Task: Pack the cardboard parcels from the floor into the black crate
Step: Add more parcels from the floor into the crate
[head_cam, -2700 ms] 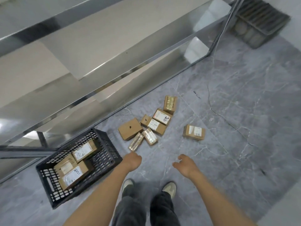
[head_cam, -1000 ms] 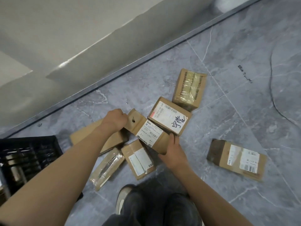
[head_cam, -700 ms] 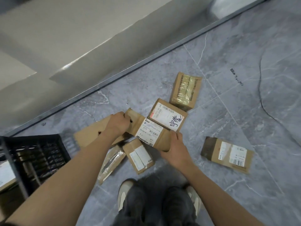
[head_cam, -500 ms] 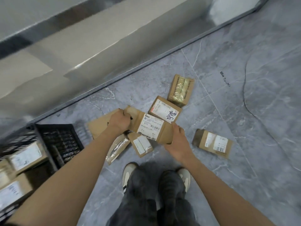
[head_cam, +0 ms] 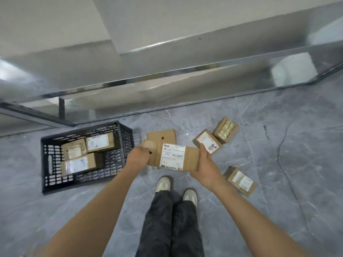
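I hold a long cardboard parcel (head_cam: 173, 157) with a white shipping label above the floor, level and crosswise. My left hand (head_cam: 138, 158) grips its left end and my right hand (head_cam: 205, 164) grips its right end. The black crate (head_cam: 118, 165) stands on the floor to the left, its near right corner just left of my left hand; three labelled parcels (head_cam: 97, 142) lie inside it. On the floor remain a flat brown parcel (head_cam: 163, 136) behind the held one, a labelled box (head_cam: 207, 140), a taped box (head_cam: 225, 129) and a labelled box (head_cam: 241, 180) at the right.
A metal shelving unit (head_cam: 167, 76) runs along the back, its lower rail close above the crate and parcels. My feet (head_cam: 175, 188) stand just below the held parcel. Grey marble floor (head_cam: 287, 154) spreads to the right and front.
I have stood up and lifted the long parcel off the pile with both hands, carrying it left toward the crate. The two small parcels under it are hidden now.
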